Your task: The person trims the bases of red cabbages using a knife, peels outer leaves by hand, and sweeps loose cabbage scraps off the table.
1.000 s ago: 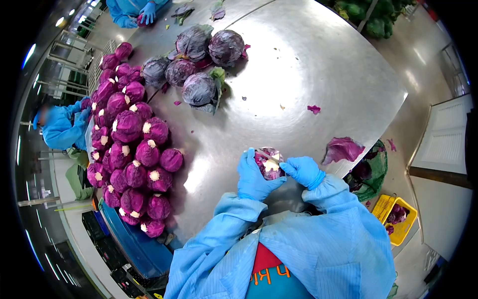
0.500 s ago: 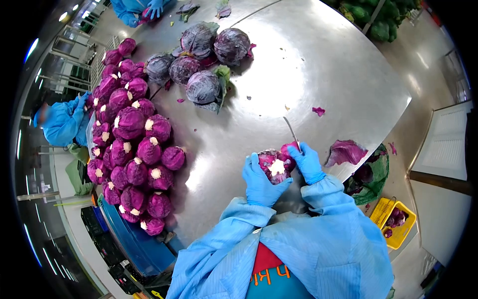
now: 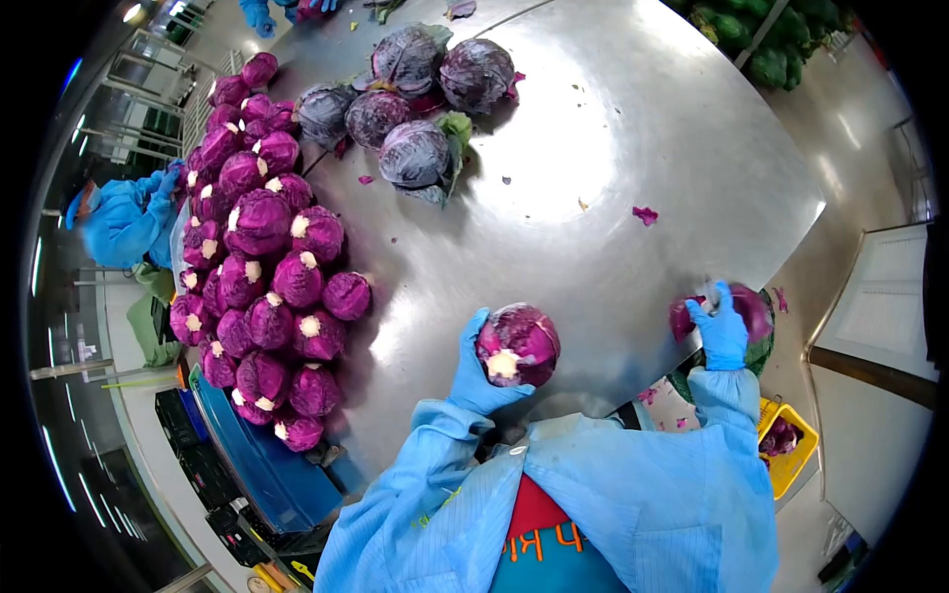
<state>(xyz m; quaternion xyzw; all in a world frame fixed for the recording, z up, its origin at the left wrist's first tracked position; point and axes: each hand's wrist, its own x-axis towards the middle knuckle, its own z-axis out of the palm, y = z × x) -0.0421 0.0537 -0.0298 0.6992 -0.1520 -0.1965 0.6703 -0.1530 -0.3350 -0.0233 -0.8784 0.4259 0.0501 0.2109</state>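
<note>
My left hand (image 3: 477, 371), in a blue glove, cups a trimmed red cabbage (image 3: 529, 341) from its left side. The cabbage rests low over the near part of the steel table (image 3: 593, 257), its pale cut stem towards me. At the table's right edge, my right hand (image 3: 723, 331) is closed on purple cabbage leaves (image 3: 755, 314) that show on both sides of its fingers. Motion smears that area, and I cannot make out the knife there. Below this hand, a green bag (image 3: 759, 352) is partly hidden.
Trimmed red cabbages (image 3: 259, 222) are piled along the table's left side. Several darker untrimmed cabbages (image 3: 413, 153) sit at the back. A yellow basket (image 3: 791, 460) with purple pieces stands on the floor at right. Co-workers in blue (image 3: 124, 225) are at left and far back.
My right hand has moved right, from the cabbage to the table edge, and the loose leaf there has been picked up. My left hand has shifted slightly left with the cabbage, now turned.
</note>
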